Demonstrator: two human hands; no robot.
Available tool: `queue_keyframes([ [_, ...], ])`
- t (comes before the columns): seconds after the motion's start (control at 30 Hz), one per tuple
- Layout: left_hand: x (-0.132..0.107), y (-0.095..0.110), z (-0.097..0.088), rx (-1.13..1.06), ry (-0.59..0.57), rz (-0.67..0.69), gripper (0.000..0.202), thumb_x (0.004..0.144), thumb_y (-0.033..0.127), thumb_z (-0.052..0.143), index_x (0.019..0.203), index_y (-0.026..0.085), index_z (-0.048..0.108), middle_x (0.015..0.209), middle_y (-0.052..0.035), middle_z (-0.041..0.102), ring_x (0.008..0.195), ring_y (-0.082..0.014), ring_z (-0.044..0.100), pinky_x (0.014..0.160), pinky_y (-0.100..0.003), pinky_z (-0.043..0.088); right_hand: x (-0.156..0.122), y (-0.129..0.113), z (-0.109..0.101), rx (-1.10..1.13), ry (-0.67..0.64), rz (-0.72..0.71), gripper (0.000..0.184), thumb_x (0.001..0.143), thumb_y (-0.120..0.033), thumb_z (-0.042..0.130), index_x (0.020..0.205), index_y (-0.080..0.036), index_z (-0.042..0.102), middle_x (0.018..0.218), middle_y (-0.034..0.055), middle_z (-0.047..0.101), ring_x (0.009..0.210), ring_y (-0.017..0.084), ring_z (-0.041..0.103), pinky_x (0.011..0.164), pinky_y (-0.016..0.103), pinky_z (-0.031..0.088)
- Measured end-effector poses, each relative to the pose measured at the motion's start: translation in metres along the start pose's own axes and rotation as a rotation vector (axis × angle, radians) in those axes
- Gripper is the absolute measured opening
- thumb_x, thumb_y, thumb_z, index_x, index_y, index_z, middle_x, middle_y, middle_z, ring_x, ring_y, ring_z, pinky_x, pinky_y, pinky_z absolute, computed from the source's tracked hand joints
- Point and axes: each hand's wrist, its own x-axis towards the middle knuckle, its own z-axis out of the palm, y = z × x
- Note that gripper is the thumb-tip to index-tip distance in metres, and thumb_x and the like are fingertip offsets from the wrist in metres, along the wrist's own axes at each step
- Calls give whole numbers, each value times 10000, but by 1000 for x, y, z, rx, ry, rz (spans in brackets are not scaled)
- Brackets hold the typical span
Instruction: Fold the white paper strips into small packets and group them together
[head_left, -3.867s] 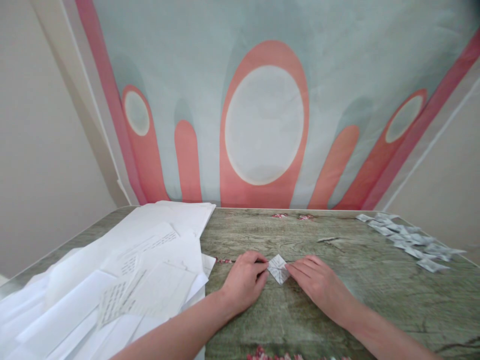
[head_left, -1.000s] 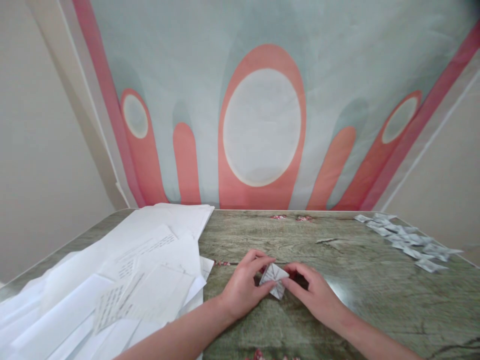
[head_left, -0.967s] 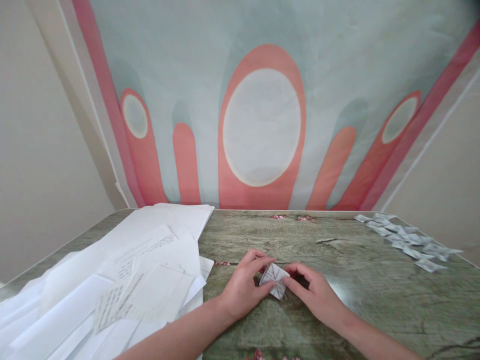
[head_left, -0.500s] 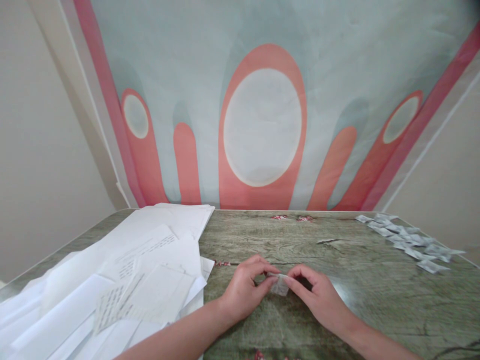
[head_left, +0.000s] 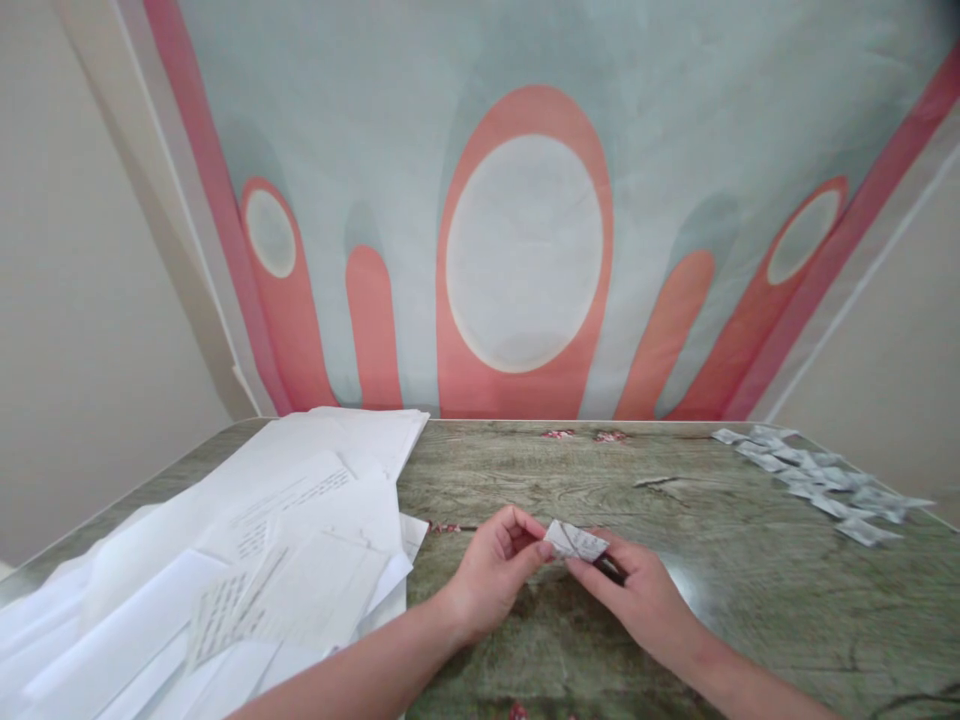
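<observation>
Between my two hands, just above the table, is a small folded piece of printed paper [head_left: 574, 541] with crease lines across its face. My left hand [head_left: 501, 562] pinches its left corner between thumb and fingers. On the other side, my right hand [head_left: 634, 578] grips the lower right edge, its thumb in front and the fingers partly hidden behind the paper. Left of my hands lies a spread pile of white paper sheets [head_left: 315, 500], some carrying printed text. Several small folded paper pieces [head_left: 817, 475] lie in a cluster at the right far side.
The wood-grain table [head_left: 510, 475] ends at a patterned backdrop [head_left: 525, 390] in grey-green and coral. Small red flower prints [head_left: 610, 437] mark the tabletop. Plain walls [head_left: 97, 250] flank the backdrop.
The folded paper has turned and risen between my fingers, so its creased printed face now shows. My left fingers have shifted to its left corner.
</observation>
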Motion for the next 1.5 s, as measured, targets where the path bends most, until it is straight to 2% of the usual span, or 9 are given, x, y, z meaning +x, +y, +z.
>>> queue_keyframes([
  [0.1,0,-2,-3,209,34,106,217,771,225,620,914,172,467,852,-21,582,821,-146,564,775,-293,442,2,7,-5,-133,74,-102,171,850,-327,523,833,-201,636,793,20,634,740,182,580,674,284,442],
  [0.2,-4,-1,-9,590,116,296,397,737,154,633,1084,203,448,1050,-47,555,1000,-187,519,900,-353,396,6,15,-12,-360,106,-324,154,860,-234,505,789,-209,640,769,32,622,739,180,565,686,303,422],
  [0.3,-7,4,-13,913,27,426,333,750,188,647,1053,227,513,1058,-38,561,1023,-207,494,900,-359,370,8,18,-18,-605,91,-503,152,848,-165,512,846,-218,655,759,37,621,736,179,549,695,319,393],
  [0.43,-7,8,-14,1137,-103,443,169,775,122,585,910,225,578,916,-13,602,899,-188,522,799,-318,370,8,15,-18,-768,69,-572,169,855,-135,502,812,-208,649,735,32,608,718,169,523,674,309,355],
  [0.57,-6,8,-14,1220,-134,400,184,745,62,545,847,210,585,866,-12,603,858,-178,525,763,-299,360,6,11,-12,-828,55,-596,197,863,-118,477,799,-205,641,713,29,588,703,170,504,667,314,333],
  [0.87,-5,3,-18,1356,-163,423,113,771,111,543,789,202,606,795,-14,581,791,-168,523,713,-295,341,6,11,-12,-688,-22,-583,168,833,-110,505,906,-205,624,815,40,611,765,180,529,700,322,372],
  [1.0,-5,4,-18,1401,-199,449,93,796,138,546,782,202,611,792,-13,592,766,-164,526,709,-300,338,5,13,-11,-669,-33,-581,153,827,-93,505,841,-196,617,794,36,606,743,177,523,686,322,367],
  [1.27,-4,0,-18,1342,-259,434,71,832,236,566,812,192,618,787,-15,626,780,-167,564,728,-278,383,7,20,-11,-653,-73,-507,142,823,-85,519,821,-193,612,784,28,599,758,178,522,710,328,372],
  [1.5,-3,4,-16,1293,-219,364,164,851,291,552,762,186,641,777,-13,628,762,-158,564,714,-262,395,5,10,-13,-630,-118,-453,147,878,-177,487,810,-200,615,779,26,589,753,173,522,716,333,371],
])
